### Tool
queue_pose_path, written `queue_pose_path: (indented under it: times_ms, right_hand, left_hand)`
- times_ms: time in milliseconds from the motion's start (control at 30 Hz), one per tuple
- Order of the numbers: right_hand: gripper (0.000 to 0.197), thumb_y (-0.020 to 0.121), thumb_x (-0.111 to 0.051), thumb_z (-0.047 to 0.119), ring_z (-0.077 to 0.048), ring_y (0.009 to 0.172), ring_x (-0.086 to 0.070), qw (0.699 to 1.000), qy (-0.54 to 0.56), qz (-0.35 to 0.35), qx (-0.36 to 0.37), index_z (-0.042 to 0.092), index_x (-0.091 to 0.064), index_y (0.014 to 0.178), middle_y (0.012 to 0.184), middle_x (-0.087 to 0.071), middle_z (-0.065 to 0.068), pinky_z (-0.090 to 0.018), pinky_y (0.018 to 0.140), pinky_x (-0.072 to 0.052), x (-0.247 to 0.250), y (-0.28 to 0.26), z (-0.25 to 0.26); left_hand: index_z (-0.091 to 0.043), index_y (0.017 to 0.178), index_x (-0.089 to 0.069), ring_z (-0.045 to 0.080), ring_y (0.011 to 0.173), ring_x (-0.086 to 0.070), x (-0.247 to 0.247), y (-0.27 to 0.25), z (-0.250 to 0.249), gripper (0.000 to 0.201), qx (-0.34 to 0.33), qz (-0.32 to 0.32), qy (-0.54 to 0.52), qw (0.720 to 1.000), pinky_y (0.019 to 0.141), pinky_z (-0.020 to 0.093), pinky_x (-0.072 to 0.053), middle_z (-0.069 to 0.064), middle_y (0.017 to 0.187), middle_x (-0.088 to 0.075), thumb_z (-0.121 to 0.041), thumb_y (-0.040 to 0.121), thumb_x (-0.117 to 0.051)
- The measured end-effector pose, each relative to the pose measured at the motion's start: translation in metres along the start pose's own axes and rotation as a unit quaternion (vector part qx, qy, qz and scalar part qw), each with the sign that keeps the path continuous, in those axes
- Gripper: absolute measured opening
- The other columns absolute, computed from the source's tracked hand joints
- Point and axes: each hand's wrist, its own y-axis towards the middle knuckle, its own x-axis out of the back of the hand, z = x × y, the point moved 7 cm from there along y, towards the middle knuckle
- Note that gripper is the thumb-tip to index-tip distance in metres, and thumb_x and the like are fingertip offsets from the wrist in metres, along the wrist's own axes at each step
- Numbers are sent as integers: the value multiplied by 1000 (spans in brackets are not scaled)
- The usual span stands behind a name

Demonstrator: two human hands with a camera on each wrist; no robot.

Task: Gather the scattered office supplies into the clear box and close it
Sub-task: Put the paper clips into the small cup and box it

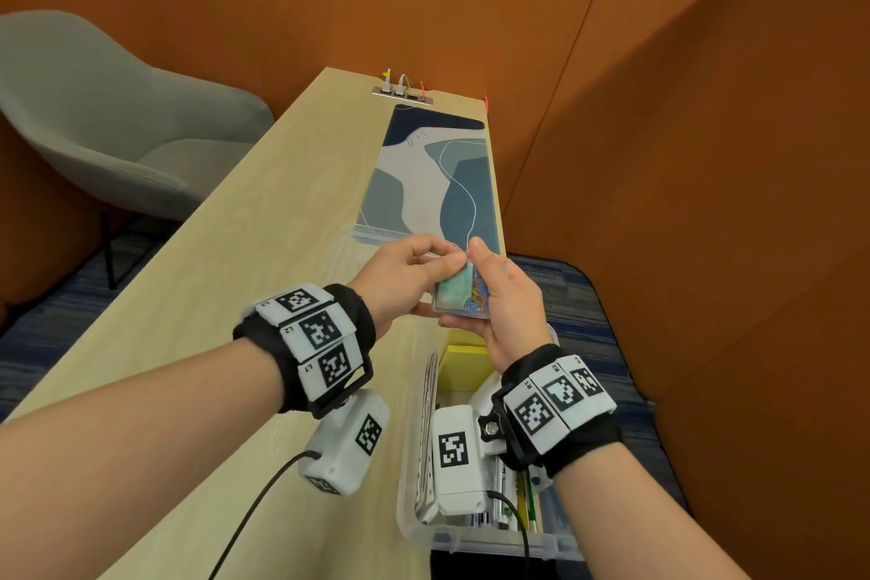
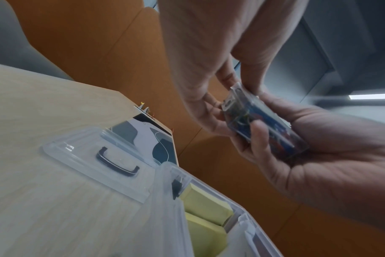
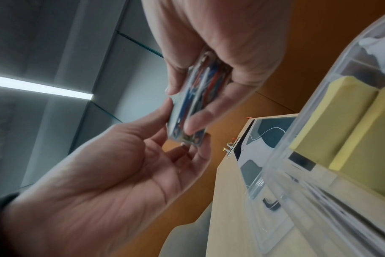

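A small clear case of coloured paper clips [image 1: 463,297] is held in the air by both hands, just above the far end of the clear box [image 1: 408,462]. My left hand [image 1: 445,261] pinches the case's far end between thumb and fingers. My right hand [image 1: 487,283] grips it from the right, thumb on top and fingers curled underneath. The left wrist view shows the case [image 2: 264,121] between the two hands, and so does the right wrist view [image 3: 193,104]. The box stands open, with yellow sticky notes [image 1: 463,365] and pens [image 1: 522,499] inside.
The clear lid [image 2: 88,147] with a black handle [image 2: 118,161] lies flat on the wooden table [image 1: 235,273], beyond the box. A patterned desk mat [image 1: 423,174] runs along the right edge towards a socket strip [image 1: 402,92]. A grey chair [image 1: 94,108] stands at the left; orange walls enclose the desk.
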Motion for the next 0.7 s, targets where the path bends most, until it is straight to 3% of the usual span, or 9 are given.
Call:
queue_pose_path:
  times_ms: [100, 167, 233, 333, 400, 500, 600, 700]
  right_hand:
    - [31, 85, -62, 38, -23, 64, -68, 1000, 11, -19, 3, 11, -62, 100, 90, -68, -14, -25, 44, -53, 2, 1, -2]
    - [27, 85, -62, 37, -21, 60, -68, 1000, 12, -24, 5, 12, -61, 94, 86, -68, -12, -25, 44, -53, 4, 1, -3]
    - [30, 86, -60, 40, -20, 60, -68, 1000, 7, -26, 4, 11, -61, 94, 87, -68, -11, -25, 44, -54, 4, 1, -5]
    - [50, 90, -44, 54, -26, 74, -70, 999, 8, -4, -50, 9, -63, 104, 95, -70, -13, -32, 53, -57, -2, 1, -8]
    - [59, 91, -32, 61, -28, 80, -68, 993, 41, 17, -109, 12, -63, 99, 92, -69, -12, -40, 64, -58, -4, 0, -11]
    - [57, 94, -28, 57, -30, 84, -65, 988, 49, 35, -139, 12, -62, 96, 93, -67, -13, -44, 72, -54, -3, -1, -10]
    - [54, 96, -29, 52, -29, 84, -65, 988, 34, 32, -145, 10, -59, 111, 95, -66, -14, -41, 67, -56, -2, 0, -12]
    - [48, 97, -31, 47, -29, 76, -65, 989, 45, 27, -137, 10, -60, 109, 91, -66, -13, -35, 56, -56, -1, 0, -12]
  left_hand:
    - [-14, 104, -62, 10, 74, -64, -5, 2, 2, 20, 8, 14, 20, 1000, 60, 24, -56, 4, 92, -66, -27, 93, -51]
    - [-15, 106, -62, 10, 74, -63, -5, 3, 2, 22, 14, 21, 42, 999, 58, 23, -54, 3, 91, -65, -29, 93, -51]
    - [-18, 105, -62, 11, 75, -60, -3, 4, 0, 20, 13, 28, 90, 995, 59, 23, -52, 1, 88, -63, -30, 91, -54]
    - [-25, 93, -60, 16, 79, -60, -2, 4, -3, 10, 7, 49, 152, 987, 68, 29, -53, -3, 85, -61, -26, 84, -65]
    - [-28, 84, -58, 20, 85, -62, -3, 4, -5, 12, 8, 62, 147, 987, 75, 38, -54, -2, 89, -61, -20, 83, -67]
    - [-24, 81, -59, 23, 89, -61, -3, 4, -5, 11, 9, 56, 98, 994, 84, 46, -53, 0, 87, -61, -14, 86, -62]
    - [-21, 79, -58, 22, 86, -60, -1, 5, -2, 12, -1, 30, 73, 997, 85, 48, -53, 2, 87, -60, -12, 87, -61]
    - [-17, 75, -59, 17, 75, -60, 3, 8, 0, 12, -18, 6, 62, 998, 77, 39, -54, 2, 81, -62, -13, 87, -61]
